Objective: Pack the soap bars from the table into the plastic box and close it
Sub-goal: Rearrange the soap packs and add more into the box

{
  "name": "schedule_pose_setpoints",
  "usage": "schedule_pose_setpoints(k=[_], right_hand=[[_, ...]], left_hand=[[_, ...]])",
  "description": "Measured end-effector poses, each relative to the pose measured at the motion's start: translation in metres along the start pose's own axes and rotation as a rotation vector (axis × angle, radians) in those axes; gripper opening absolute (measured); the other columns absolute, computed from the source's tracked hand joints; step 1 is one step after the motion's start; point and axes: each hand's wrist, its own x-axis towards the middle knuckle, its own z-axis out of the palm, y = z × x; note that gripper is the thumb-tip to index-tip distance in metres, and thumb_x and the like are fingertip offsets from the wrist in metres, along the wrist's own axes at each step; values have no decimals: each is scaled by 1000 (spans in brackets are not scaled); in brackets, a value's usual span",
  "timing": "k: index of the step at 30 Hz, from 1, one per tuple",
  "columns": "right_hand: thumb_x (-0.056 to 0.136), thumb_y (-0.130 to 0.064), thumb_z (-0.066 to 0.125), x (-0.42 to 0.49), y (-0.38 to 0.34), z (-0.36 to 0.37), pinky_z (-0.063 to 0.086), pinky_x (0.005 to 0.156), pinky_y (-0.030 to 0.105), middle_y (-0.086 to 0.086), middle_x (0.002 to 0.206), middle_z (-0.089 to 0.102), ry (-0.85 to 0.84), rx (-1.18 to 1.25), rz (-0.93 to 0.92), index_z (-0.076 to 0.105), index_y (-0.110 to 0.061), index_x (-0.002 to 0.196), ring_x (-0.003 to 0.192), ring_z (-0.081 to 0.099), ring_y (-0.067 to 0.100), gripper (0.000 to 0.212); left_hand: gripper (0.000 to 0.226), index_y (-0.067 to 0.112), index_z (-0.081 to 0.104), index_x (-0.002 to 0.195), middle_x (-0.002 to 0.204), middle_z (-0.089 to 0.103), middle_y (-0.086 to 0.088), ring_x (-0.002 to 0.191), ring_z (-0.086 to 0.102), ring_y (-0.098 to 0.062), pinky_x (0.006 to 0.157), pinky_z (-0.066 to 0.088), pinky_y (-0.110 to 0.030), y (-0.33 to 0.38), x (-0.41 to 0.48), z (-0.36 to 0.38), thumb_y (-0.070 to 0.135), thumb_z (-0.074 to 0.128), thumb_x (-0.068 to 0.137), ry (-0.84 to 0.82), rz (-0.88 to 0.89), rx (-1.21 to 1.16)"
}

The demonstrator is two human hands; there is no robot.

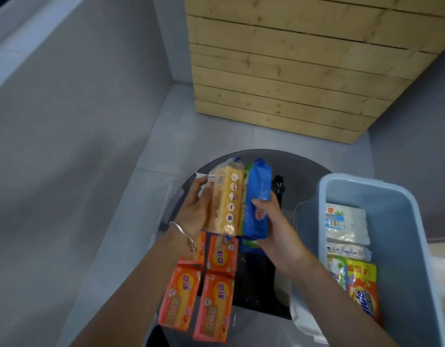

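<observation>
Above the round dark glass table (299, 171), both hands hold a stack of soap packs between them. My left hand (191, 211) grips the yellow soap pack (226, 199) from the left. My right hand (271, 226) grips the blue soap pack (257, 196) from the right, and a green pack (246, 176) is squeezed between the two. Several orange soap packs (216, 276) lie on the table below the hands. The blue-grey plastic box (401, 196) stands open at the right and holds several soap packs (349, 246).
A translucent lid (301, 319) leans against the box's left side. A small black object (277, 186) sits on the table behind the held packs. A wooden plank crate (304, 71) stands on the tiled floor beyond the table. A grey wall runs along the left.
</observation>
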Motion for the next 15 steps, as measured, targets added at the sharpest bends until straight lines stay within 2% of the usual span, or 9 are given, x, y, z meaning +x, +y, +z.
schedule_pose_setpoints(k=[2,4,5,7,10,12,14,15], right_hand=[[75,-43,64,-12,-12,-3,57,85,39,-3,118,69,58,-55,-18,45,-38,130,103,69,15,59],[71,-45,65,-24,-26,-10,59,79,33,-2,118,69,97,-63,-51,45,-37,129,102,70,13,62],[70,-45,66,-30,-32,-14,60,76,30,-1,117,69,113,-58,-71,45,-36,129,101,70,13,64],[68,-44,68,-43,-44,-25,59,80,29,-2,118,69,150,-56,-105,46,-34,130,102,69,12,67],[69,-43,68,-66,-60,-49,56,86,37,0,118,71,189,-8,-94,51,-31,130,106,68,17,64],[72,-39,65,-83,-70,-69,59,74,34,5,112,73,211,80,-59,57,-24,125,99,71,19,56],[71,-36,63,-99,-77,-90,59,61,31,7,103,76,220,153,-34,63,-20,116,87,74,20,48],[71,-35,63,-106,-79,-99,59,60,31,8,102,76,223,172,-22,65,-19,114,85,74,21,46]], left_hand=[[35,36,49,114,117,60,-11,105,60,-28,92,49,-50,18,-7,22,56,36,88,-55,-10,20],[66,33,44,119,112,61,-3,96,64,-17,79,57,-34,34,-15,45,76,43,69,-128,17,46],[76,35,40,118,108,61,4,90,65,-10,69,57,-25,41,-20,57,79,52,57,-159,34,56],[85,40,36,117,104,60,12,87,65,-4,62,55,-19,50,-30,78,70,66,43,-189,51,48],[85,37,40,122,110,62,5,91,66,-12,65,56,-26,54,-37,106,57,72,45,-217,41,-65],[79,30,42,128,113,64,-3,92,67,-18,72,56,-34,54,-40,124,46,69,56,-250,-17,-200],[66,23,48,126,104,71,-3,89,69,-19,72,58,-37,51,-45,140,40,63,64,-299,-99,-338],[59,21,54,121,98,74,-2,88,70,-19,69,59,-36,48,-48,148,41,61,67,-334,-148,-380]])
